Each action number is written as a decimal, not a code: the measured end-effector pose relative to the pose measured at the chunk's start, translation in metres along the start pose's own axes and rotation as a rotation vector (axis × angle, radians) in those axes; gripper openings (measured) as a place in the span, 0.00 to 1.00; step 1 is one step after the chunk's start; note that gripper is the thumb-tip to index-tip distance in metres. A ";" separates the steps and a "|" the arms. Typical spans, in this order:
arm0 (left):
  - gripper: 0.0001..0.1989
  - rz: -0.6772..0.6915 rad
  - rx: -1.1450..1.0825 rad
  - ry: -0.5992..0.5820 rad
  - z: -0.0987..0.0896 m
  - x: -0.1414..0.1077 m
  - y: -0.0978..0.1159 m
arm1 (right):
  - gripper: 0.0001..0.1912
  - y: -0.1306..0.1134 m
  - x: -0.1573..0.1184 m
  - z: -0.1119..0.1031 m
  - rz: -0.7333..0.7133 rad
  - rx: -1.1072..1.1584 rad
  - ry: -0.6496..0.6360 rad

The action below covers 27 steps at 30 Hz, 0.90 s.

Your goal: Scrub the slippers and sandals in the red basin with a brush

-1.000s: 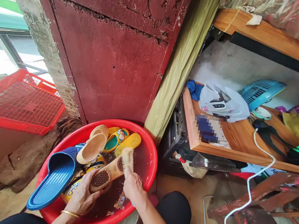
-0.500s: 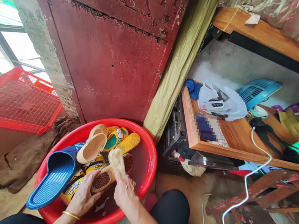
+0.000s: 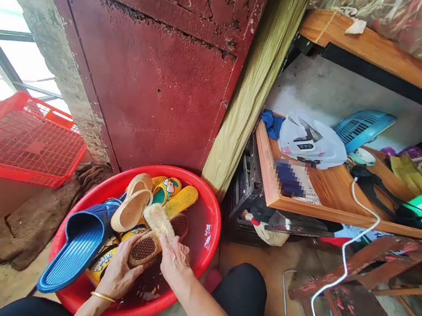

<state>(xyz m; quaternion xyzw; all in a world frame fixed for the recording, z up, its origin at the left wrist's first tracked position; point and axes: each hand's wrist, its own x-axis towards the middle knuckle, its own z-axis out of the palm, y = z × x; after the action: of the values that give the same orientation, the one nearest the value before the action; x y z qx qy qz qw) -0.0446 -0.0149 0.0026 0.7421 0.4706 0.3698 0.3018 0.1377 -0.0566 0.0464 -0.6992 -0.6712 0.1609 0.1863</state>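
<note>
My left hand (image 3: 121, 270), with a gold bangle at the wrist, is closed round a tan shoe (image 3: 144, 250), its brown patterned sole turned up. My right hand (image 3: 175, 262) grips a scrub brush (image 3: 159, 220) with cream bristles; its handle is mostly hidden by the fingers. The brush lies across the shoe's far end. Both are over a red basin (image 3: 205, 266) of dark water. Around them in the basin are a blue slipper (image 3: 77, 246), a beige clog (image 3: 131, 210), a yellow slipper (image 3: 183, 200) and several other slippers.
A red plastic crate (image 3: 30, 140) stands at the left, by a brown sack (image 3: 13, 237). Behind the basin is a dark red door (image 3: 158, 89). On the right, a wooden desk (image 3: 335, 196) holds a blue fan (image 3: 365, 131) and a plastic bag (image 3: 312, 140); a white cable (image 3: 345, 263) hangs down.
The brush in my right hand has shifted a little left and towards me over the shoe. My left hand keeps its hold on the shoe, almost in place.
</note>
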 end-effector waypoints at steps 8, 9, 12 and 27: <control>0.37 -0.116 -0.156 0.022 0.001 0.008 -0.001 | 0.33 0.026 -0.099 -0.024 0.030 -0.174 -0.111; 0.37 -0.123 -0.159 0.021 0.001 0.009 0.001 | 0.32 0.030 -0.097 -0.033 0.040 -0.167 -0.113; 0.36 -0.141 -0.177 0.035 0.001 0.009 0.007 | 0.31 0.036 -0.080 -0.051 0.110 -0.145 -0.077; 0.35 -0.036 -0.102 0.021 0.000 0.001 -0.006 | 0.27 0.039 0.016 -0.028 0.282 0.137 -0.049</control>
<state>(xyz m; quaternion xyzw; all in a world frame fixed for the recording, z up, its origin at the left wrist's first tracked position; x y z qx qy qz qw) -0.0468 -0.0118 -0.0019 0.7132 0.4678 0.3955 0.3408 0.1858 -0.0430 0.0528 -0.7682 -0.5581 0.2479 0.1924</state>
